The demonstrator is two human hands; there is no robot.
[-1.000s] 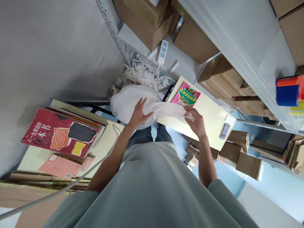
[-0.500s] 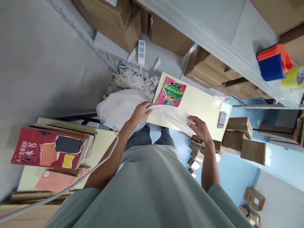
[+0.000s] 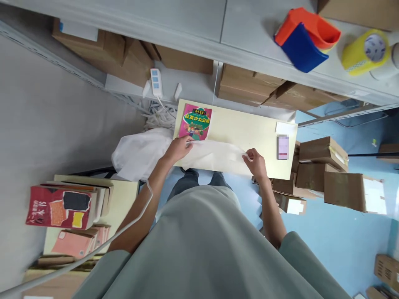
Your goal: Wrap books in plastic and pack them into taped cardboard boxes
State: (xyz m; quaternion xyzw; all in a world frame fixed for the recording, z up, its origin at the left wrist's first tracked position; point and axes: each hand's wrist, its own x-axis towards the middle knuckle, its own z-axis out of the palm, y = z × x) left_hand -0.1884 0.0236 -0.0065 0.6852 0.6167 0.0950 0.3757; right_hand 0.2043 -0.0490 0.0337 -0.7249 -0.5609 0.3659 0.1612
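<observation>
A thin, see-through white sheet, perhaps of plastic or foam wrap, is stretched between my two hands. My left hand pinches its upper left edge, right at the lower edge of a pink picture book. The sheet's right end is pinched by my right hand. Both hands are over the front part of a cream table, on which the book lies flat. Left of my left hand, a bulky white bag or bundle of similar material hangs beside the table.
A phone lies at the table's right end. Books are stacked at left, and a white cable crosses my left arm. Overhead, a grey shelf holds a tape dispenser and tape rolls. Cardboard boxes stand at right.
My view has turned, so the shelf and table lie more level. The sheet now spreads flatter and straighter between my hands, which both still grip it.
</observation>
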